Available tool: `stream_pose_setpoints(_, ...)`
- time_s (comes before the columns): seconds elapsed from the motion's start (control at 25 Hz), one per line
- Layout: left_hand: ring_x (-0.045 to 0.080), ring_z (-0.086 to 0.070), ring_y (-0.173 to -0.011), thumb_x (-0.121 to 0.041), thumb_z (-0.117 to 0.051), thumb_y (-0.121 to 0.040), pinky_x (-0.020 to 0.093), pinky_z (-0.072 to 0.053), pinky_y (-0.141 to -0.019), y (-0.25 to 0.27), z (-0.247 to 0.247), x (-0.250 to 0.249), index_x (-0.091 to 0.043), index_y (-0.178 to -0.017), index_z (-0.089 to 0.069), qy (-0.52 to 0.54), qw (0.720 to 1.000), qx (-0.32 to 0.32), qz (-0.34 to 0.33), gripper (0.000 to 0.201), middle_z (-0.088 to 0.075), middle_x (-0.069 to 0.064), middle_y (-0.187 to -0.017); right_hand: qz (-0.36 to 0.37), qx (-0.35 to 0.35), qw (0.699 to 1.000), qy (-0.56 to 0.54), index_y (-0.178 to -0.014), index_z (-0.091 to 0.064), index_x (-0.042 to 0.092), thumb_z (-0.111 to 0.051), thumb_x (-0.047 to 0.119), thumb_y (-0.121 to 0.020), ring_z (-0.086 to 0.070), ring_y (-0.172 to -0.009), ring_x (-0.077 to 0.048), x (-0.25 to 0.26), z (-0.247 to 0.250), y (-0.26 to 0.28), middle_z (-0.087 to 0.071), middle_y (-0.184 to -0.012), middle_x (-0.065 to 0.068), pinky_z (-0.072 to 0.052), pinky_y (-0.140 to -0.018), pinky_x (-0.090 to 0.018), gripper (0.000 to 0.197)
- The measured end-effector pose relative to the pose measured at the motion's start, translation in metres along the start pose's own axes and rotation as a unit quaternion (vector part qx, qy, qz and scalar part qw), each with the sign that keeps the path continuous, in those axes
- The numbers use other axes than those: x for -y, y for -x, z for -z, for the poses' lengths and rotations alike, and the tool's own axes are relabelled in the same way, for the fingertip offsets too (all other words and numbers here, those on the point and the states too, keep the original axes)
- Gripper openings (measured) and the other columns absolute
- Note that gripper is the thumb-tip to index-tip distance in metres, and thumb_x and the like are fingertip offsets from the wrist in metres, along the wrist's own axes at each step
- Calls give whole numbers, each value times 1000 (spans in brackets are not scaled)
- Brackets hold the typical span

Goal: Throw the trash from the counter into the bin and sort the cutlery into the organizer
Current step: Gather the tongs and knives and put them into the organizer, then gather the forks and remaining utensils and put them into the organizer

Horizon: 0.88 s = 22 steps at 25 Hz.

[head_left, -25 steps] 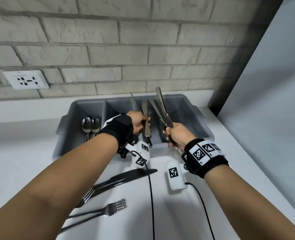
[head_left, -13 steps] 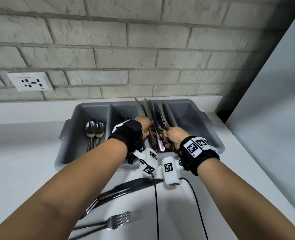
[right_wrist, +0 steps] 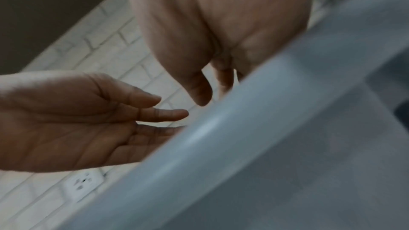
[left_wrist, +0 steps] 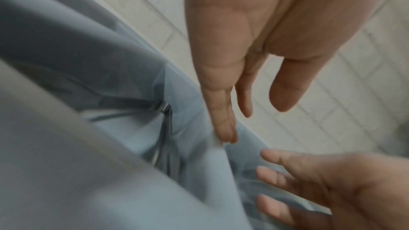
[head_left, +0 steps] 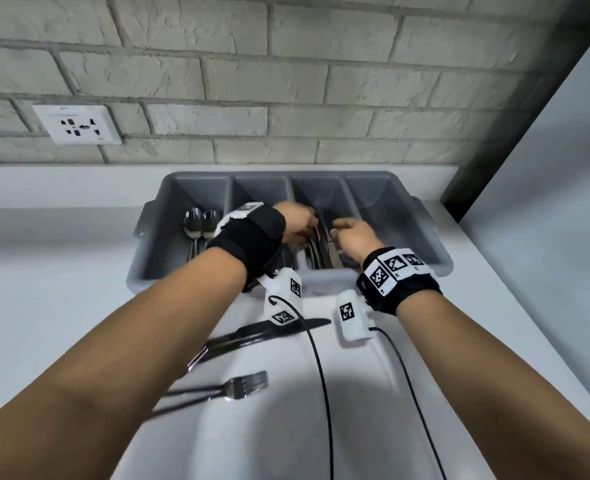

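Observation:
The grey four-slot organizer (head_left: 425, 223) stands at the back of the counter, against the brick wall. Several knives (head_left: 321, 251) lie in its third slot from the left, and spoons (head_left: 200, 223) lie in the leftmost slot. My left hand (head_left: 297, 221) and right hand (head_left: 350, 233) hover close together over the knives. The left wrist view shows my left hand (left_wrist: 245, 107) with straight fingers and nothing in it, above cutlery (left_wrist: 165, 128) in the slot. In the right wrist view my right hand (right_wrist: 210, 85) is relaxed and holds nothing, behind the organizer's rim (right_wrist: 221, 137).
On the white counter in front of the organizer lie a dark knife (head_left: 269, 332) and forks (head_left: 238, 389), partly under my left forearm. A wall socket (head_left: 77, 124) sits at the back left. A grey panel closes off the right side.
Both hands held upright knives before. They came together, lowered the knives into the third slot and let go; both hands now hold nothing.

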<state>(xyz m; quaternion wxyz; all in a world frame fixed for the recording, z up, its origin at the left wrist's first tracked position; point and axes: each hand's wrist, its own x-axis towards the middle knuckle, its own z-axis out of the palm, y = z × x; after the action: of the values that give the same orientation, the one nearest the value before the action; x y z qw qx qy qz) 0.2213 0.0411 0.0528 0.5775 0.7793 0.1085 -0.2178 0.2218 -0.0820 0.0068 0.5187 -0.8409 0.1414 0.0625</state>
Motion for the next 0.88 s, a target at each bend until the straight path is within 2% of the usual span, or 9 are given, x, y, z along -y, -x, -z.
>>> stream_pose_setpoints(0.08, 10, -48, -61, -7, -45, -93, 25, -42, -60, 26, 19, 5, -12, -109, -61, 0, 999, -33, -18, 22, -48, -1, -71, 96, -23, 995, 1, -119, -59, 8, -53, 6, -88, -53, -77, -16, 7, 3, 20, -57, -85, 3, -42, -66, -21, 32)
stream_pose_setpoints(0.16, 10, -49, -60, -12, -49, -92, 24, -41, -61, 48, 44, 22, -21, -80, -57, -34, 998, -60, -17, 17, -50, -1, -71, 244, -35, 968, 40, -112, -62, 11, -53, 4, -87, -52, -75, -14, 11, 5, 55, -54, -85, 3, -45, -75, -21, 28)
stream_pose_setpoints(0.28, 11, -50, -60, -16, -54, -90, 22, -42, -60, 84, 76, 60, -24, -75, -57, -89, 992, -95, -3, 17, -54, -3, -71, 377, 28, 918, 117, -103, -66, 10, -53, 5, -87, -50, -69, -9, 1, -5, 105, -55, -90, 0, -39, -68, -6, 21)
stream_pose_setpoints(0.32, 11, -51, -60, -16, -56, -89, 21, -40, -57, 96, 84, 74, -24, -78, -59, -120, 987, -110, 2, 13, -54, -5, -70, 374, 84, 912, 149, -102, -66, 10, -53, 6, -88, -51, -71, -9, -5, -10, 116, -58, -91, -1, -39, -67, -5, 19)
stream_pose_setpoints(0.4, 15, -53, -67, -21, -61, -85, 22, -41, -57, 119, 93, 99, -23, -90, -61, -195, 971, -133, 17, 6, -56, -4, -74, 342, 187, 886, 253, -104, -66, 11, -52, 9, -90, -55, -82, -14, -18, -24, 122, -62, -98, -2, -46, -79, -18, 21)
stream_pose_setpoints(0.48, 22, -58, -88, -27, -68, -80, 26, -45, -69, 137, 100, 127, -19, -103, -61, -288, 945, -143, 59, 26, -63, 5, -92, 324, 235, 842, 363, -110, -65, 13, -51, 10, -89, -57, -98, -21, -33, -42, 120, -62, -110, -5, -46, -92, -32, 24)
stream_pose_setpoints(0.6, 26, -54, -118, -34, -76, -71, 29, -43, -93, 161, 102, 162, -12, -128, -52, -395, 897, -153, 130, 65, -59, 9, -127, 325, 249, 796, 447, -126, -54, 16, -51, 13, -90, -49, -121, -23, -46, -64, 113, -53, -132, -4, -39, -103, -37, 37)
stream_pose_setpoints(0.76, 25, -60, -86, -33, -86, -56, 26, -43, -71, 168, 96, 196, -8, -116, -60, -432, 876, -112, 182, 69, -69, 10, -105, 288, 252, 774, 505, -144, -30, 25, -54, 19, -89, -32, -137, -24, -54, -82, 106, -35, -150, 1, -33, -110, -43, 60)
stream_pose_setpoints(0.88, 29, -65, -93, -27, -84, -57, 28, -46, -72, 167, 92, 208, -8, -112, -57, -450, 867, -148, 155, 63, -68, 11, -107, 293, 228, 788, 491, -130, -48, 19, -61, 16, -84, -42, -127, -28, -54, -88, 101, -49, -134, -6, -39, -104, -43, 47)
